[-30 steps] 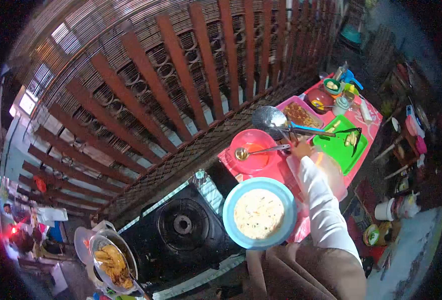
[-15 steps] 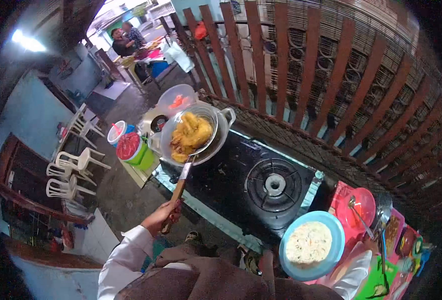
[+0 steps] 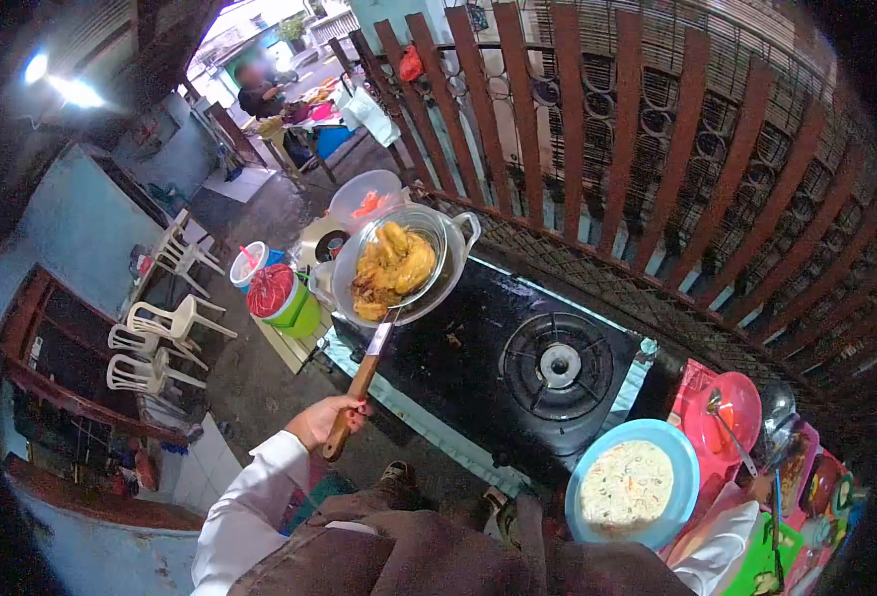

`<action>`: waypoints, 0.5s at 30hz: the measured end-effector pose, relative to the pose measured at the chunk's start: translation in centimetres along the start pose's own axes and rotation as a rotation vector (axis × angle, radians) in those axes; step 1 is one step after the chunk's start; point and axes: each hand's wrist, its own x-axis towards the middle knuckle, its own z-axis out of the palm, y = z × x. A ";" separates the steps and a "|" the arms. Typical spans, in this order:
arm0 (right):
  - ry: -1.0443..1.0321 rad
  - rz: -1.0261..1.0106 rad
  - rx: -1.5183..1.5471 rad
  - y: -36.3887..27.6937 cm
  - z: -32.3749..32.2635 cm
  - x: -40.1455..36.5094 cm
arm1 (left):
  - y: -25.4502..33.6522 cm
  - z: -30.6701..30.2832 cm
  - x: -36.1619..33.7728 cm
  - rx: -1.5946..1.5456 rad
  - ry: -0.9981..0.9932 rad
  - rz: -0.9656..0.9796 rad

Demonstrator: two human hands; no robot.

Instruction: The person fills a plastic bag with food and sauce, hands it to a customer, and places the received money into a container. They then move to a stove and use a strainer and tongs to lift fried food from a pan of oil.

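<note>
My left hand [image 3: 329,422] is wrapped around the wooden handle of a wire strainer [image 3: 377,348]. The strainer's basket rests over a metal wok [image 3: 450,283] at the far end of the stove and bears a heap of golden fried pieces [image 3: 396,263]. On the right, the white sleeve [image 3: 725,546] of my right arm reaches over the side table. Only a small part of my right hand [image 3: 759,488] shows beyond the cuff, near a blue-handled utensil [image 3: 776,517]; its fingers are hidden. Close to that arm stands a light blue basin [image 3: 583,467] of pale batter with coloured bits.
A black stove [image 3: 448,368] has a bare burner [image 3: 559,366] on its right half. A pink bowl [image 3: 722,412] with a spoon and a green board [image 3: 756,566] are at right. Beyond the wok is a clear bowl [image 3: 364,194]. White chairs [image 3: 175,318] stand left; slatted fence [image 3: 578,119] behind.
The view has shifted, moving the scene slightly right and down. The left hand keeps its hold on the strainer over the wok. The right arm's cuff is nearer the blue-handled utensil.
</note>
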 end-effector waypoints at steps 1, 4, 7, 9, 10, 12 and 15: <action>-0.005 0.003 0.054 0.1 0.0 0.3 | -0.1 -0.9 0.3 -0.054 -0.162 -0.032; -0.035 0.007 0.236 0.6 -0.2 2.1 | -0.2 -0.5 0.5 -0.117 -0.221 -0.003; -0.048 -0.031 0.506 1.8 -0.8 4.9 | -0.2 1.6 -0.4 -0.132 -0.151 0.042; 0.037 -0.198 0.504 1.7 -1.6 6.1 | -0.4 1.7 -0.2 -0.113 -0.143 0.065; 0.023 -0.239 0.424 0.0 -2.9 5.4 | -0.5 1.6 -0.2 -0.092 -0.134 0.086; -0.020 -0.166 0.548 -5.4 -4.7 2.6 | -0.7 1.0 0.1 0.021 -0.096 0.134; 0.050 0.097 0.984 -15.8 -6.1 -4.8 | 0.6 2.2 -1.0 0.026 -0.080 0.172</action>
